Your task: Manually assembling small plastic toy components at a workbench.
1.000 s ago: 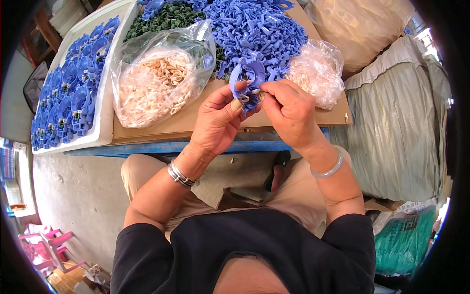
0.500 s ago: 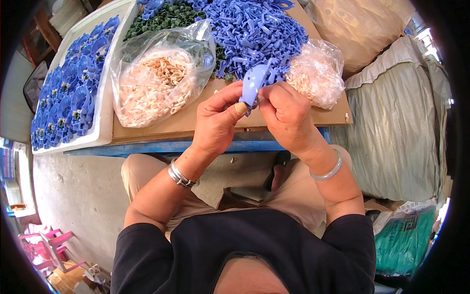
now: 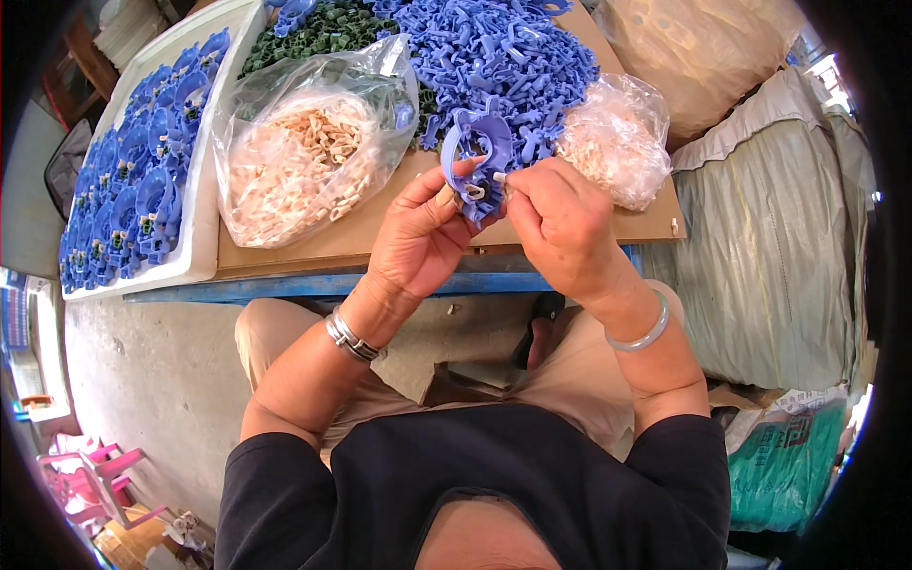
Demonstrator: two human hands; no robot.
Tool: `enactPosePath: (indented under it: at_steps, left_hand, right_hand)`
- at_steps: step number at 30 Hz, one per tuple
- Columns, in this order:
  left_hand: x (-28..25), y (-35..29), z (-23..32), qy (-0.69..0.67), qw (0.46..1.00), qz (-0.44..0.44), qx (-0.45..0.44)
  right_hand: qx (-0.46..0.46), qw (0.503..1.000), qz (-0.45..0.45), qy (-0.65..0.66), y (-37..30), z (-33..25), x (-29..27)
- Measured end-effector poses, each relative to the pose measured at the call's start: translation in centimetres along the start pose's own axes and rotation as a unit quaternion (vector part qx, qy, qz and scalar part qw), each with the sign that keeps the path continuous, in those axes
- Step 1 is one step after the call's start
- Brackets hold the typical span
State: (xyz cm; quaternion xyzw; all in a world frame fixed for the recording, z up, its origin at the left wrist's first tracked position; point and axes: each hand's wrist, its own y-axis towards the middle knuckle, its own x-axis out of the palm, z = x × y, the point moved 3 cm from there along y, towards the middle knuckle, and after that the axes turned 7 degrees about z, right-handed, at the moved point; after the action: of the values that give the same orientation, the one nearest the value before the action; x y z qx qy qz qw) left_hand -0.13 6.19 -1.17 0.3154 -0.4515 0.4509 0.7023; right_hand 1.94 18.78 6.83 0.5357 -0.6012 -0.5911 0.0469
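Above the table's near edge, my left hand [image 3: 415, 233] grips a blue plastic part [image 3: 486, 202] with a rounded, cup-like rim, thumb and fingers closed on its left side. A small cream piece [image 3: 473, 192] sits on that part near my thumb. Close beside it, my right hand [image 3: 562, 223] pinches a small whitish plastic piece [image 3: 500, 177], its tip pointing at the blue part. My right fingertips are partly hidden by the hand itself, so whether the two pieces touch is unclear.
Behind my hands lie a heap of blue plastic pieces [image 3: 503, 62] and a dark green pile [image 3: 328, 38]. Clear bags of cream pieces [image 3: 294, 176] and pale pieces [image 3: 613, 142] flank them. A white foam tray [image 3: 204, 223] of blue assemblies stands left; a grey sack [image 3: 769, 256] stands right.
The blue part has turned in my left hand, from its smooth outer side to its open side with the cream piece showing. A whitish piece now shows at my right fingertips.
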Motion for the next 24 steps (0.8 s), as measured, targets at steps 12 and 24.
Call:
enactPosePath:
  at_steps: [12, 24]
  left_hand:
    - [-0.4, 0.2, -0.1, 0.034, 0.999, -0.009, 0.002]
    - [0.1, 0.2, 0.3, 0.014, 1.000, -0.017, 0.006]
  right_hand:
    - [-0.027, 0.997, -0.066, 0.036, 0.0, 0.2, 0.4]
    - [0.035, 0.997, -0.012, 0.072, 0.2, 0.7, 0.1]
